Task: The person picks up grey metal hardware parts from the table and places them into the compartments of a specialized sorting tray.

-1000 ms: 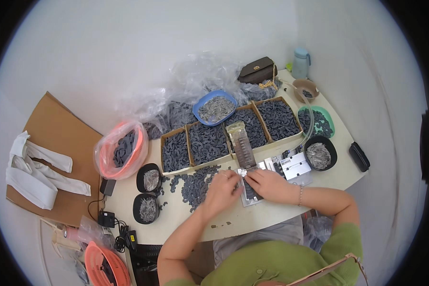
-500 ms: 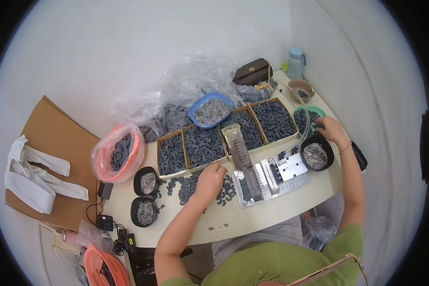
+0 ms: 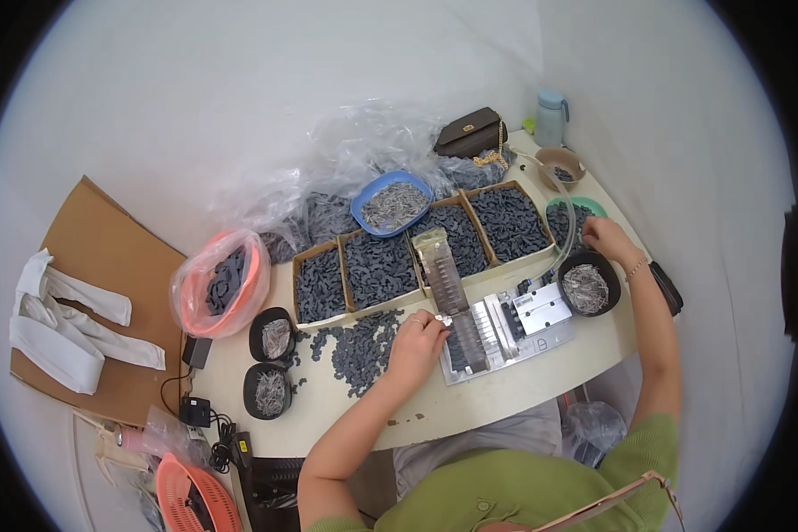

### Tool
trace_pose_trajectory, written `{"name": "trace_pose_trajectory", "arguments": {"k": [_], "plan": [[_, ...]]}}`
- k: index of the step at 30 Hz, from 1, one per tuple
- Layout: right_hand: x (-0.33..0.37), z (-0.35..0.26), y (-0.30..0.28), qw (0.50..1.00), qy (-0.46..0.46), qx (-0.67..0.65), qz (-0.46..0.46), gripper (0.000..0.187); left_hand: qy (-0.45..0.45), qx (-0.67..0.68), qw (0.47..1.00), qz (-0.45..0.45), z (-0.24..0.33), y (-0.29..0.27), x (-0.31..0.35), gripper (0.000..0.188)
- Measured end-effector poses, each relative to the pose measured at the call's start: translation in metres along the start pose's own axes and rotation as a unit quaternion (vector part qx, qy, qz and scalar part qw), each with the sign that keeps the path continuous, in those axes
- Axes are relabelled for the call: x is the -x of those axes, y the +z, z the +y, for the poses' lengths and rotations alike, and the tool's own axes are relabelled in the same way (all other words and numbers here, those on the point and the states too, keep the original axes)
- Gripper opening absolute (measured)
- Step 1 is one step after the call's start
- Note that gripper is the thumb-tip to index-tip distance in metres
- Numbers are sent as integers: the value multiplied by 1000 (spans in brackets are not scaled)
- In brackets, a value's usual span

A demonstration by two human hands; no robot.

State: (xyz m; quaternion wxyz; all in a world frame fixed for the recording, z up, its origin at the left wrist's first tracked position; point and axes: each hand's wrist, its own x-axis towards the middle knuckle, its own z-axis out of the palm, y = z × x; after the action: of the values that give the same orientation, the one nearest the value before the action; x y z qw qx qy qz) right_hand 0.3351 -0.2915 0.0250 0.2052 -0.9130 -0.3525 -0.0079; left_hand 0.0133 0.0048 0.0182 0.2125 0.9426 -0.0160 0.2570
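My left hand [image 3: 419, 346] is at the left edge of a metal fixture [image 3: 512, 350], fingers pinched. What they hold, if anything, is too small to name. On the fixture lies a clear ridged plastic strip [image 3: 445, 277], which reaches back over the cardboard boxes. A heap of small dark grey parts [image 3: 363, 355] lies on the table left of this hand. My right hand [image 3: 605, 238] is at the near rim of a green bowl [image 3: 594, 207] of similar grey parts. Its fingers are closed, their tips partly hidden. Just below it stands a black bowl [image 3: 588, 284] of thin metal pins.
Open cardboard boxes [image 3: 381, 269] of grey parts line the back, with a blue tray [image 3: 390, 204] of metal pieces on them. Two black bowls [image 3: 269, 390] and a bagged pink basket [image 3: 222, 285] stand left. A clear tube [image 3: 569, 222] arches by the right hand.
My left hand has moved right from the heap of grey parts to the fixture's edge. My right hand has shifted slightly toward the green bowl's near rim.
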Motion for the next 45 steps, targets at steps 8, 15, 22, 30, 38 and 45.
{"name": "trace_pose_trajectory", "arguments": {"k": [8,15,22,30,38,45], "plan": [[0,-13,-15,992,27,-44,111,13,-13,34,999,-6,-2,-1,-1,11],[-36,1,-30,971,84,-128,187,16,31,-34,999,-18,1,-1,-1,12],[-38,8,-11,995,68,-24,72,17,68,-59,990,-112,21,-8,28,60],[-23,5,6,993,49,76,76,17,53,-109,981,-153,34,-2,43,77],[17,-152,-17,951,-146,-271,-15,21,13,-54,989,-136,23,-4,36,68],[40,-228,43,932,-271,-226,-76,17,44,-32,993,-102,20,-4,30,65]]}}
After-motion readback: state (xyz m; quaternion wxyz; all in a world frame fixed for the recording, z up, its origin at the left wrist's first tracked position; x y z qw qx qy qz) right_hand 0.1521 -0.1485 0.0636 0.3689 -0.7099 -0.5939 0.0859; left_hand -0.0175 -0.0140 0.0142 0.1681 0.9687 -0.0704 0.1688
